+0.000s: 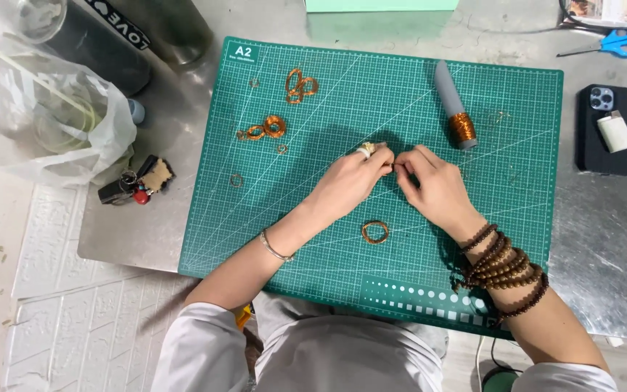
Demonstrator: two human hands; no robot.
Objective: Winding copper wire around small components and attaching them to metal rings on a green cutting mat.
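Note:
My left hand [350, 178] and my right hand [433, 181] meet fingertip to fingertip over the middle of a green cutting mat [517, 109]. Together they pinch a small piece of thin copper wire [392, 167], mostly hidden by the fingers. A ring sits on my left hand, a thin bracelet on that wrist, and brown bead strands wrap my right wrist. A copper wire ring [375, 231] lies on the mat just below my hands. A grey spool of copper wire [455, 109] lies above my right hand.
More copper wire coils [300, 86] and loops [266, 129] lie on the mat's upper left. A phone [604, 129] with a white lighter on it, blue scissors [622, 42], a plastic bag [45, 116], dark bottles [103, 40] and keys [136, 183] ring the mat on the metal table.

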